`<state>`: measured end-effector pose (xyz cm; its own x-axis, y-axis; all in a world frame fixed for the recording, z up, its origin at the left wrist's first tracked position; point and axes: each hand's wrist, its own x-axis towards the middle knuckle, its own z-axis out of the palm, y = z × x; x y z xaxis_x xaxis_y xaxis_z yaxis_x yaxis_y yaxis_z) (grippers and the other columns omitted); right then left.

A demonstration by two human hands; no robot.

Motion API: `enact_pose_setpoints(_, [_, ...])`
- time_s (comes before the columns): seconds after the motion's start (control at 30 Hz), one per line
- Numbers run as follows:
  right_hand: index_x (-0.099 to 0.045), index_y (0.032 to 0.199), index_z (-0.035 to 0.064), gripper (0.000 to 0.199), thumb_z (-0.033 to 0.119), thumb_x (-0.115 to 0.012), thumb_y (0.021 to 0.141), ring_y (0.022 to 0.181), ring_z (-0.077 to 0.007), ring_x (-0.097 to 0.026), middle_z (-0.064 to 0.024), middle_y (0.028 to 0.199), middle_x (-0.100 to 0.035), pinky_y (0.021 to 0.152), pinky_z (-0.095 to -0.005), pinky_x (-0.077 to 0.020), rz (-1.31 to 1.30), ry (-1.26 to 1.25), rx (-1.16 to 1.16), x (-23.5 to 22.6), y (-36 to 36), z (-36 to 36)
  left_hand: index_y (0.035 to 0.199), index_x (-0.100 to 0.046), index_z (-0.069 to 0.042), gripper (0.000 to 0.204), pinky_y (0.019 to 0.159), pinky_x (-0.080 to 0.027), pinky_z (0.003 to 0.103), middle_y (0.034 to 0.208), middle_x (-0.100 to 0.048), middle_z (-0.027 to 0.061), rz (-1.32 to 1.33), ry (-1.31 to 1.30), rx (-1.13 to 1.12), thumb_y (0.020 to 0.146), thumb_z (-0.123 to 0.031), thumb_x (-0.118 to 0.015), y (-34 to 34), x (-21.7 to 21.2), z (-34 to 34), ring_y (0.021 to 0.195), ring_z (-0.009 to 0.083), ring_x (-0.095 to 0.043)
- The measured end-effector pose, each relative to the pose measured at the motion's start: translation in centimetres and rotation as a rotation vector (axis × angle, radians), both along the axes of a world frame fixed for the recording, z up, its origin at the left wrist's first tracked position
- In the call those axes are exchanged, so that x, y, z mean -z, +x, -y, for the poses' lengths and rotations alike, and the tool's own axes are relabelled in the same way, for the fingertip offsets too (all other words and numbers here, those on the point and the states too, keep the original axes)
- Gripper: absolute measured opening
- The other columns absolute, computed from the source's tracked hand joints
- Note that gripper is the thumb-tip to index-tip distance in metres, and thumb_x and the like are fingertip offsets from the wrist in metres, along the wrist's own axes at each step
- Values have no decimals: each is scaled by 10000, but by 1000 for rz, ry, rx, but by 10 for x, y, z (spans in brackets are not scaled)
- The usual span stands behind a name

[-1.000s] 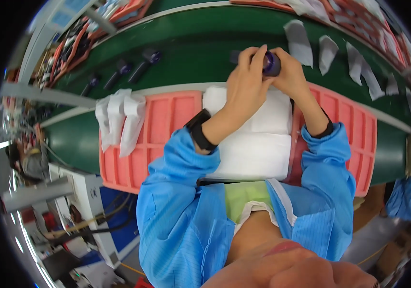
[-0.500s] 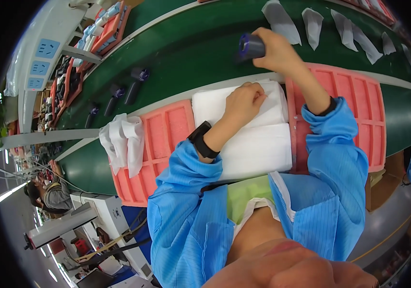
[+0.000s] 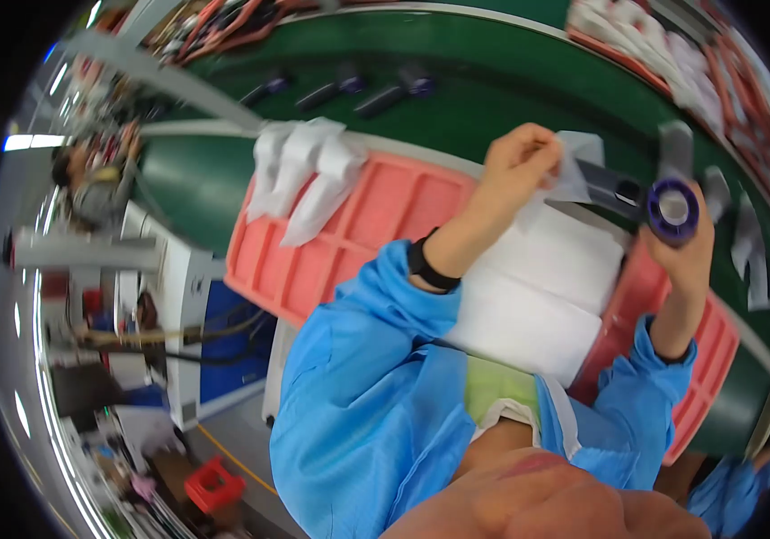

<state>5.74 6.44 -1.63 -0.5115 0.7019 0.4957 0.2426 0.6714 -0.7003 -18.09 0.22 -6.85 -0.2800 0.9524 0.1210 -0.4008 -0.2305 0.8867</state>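
Observation:
In my right hand point(image 3: 689, 247) is a dark grey hair dryer point(image 3: 672, 208), gripped by its round head. Its purple ring faces up, and its handle point(image 3: 608, 187) points left. A thin white foam sleeve point(image 3: 581, 160) sits around the far end of that handle. My left hand point(image 3: 522, 169) pinches the sleeve's left side with fingertips pressed together. Below both hands lies a stack of white foam sleeves point(image 3: 529, 310) in two piles. Motion blur softens the sleeve's edges.
Pink divided trays flank the stack, one at left point(image 3: 385, 202), one at right point(image 3: 713, 359). White sleeves point(image 3: 300, 171) drape over the left tray. Several hair dryers point(image 3: 394, 94) lie on the green conveyor belt point(image 3: 484, 81). Sleeve-wrapped pieces point(image 3: 675, 151) rest on it at right.
My left hand has lifted from the stack with a sleeve. My right hand has brought the hair dryer nearer and turned it, its handle now at the sleeve. The whole view has swung round.

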Motion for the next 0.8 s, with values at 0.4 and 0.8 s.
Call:
enact_pose_setpoints(0.4, [-545,1076,-1,495,-52,-682,603,950,-175,-585,-95,1037,-579,887,-267,-439,-11,137,211,11,-20,15,848,-632,-19,82,604,-430,264,746,-592,39,-290,105,-85,836,-99,-646,8,-8,7,687,129,-555])
enact_pose_setpoints(0.8, [-530,1111,12,492,-31,-698,651,937,-305,-585,-150,1065,-575,812,-334,-470,36,242,47,45,-60,23,939,-689,-52,210,507,-430,323,746,-551,78,-823,465,-377,729,-51,-694,59,-9,40,646,223,-568])
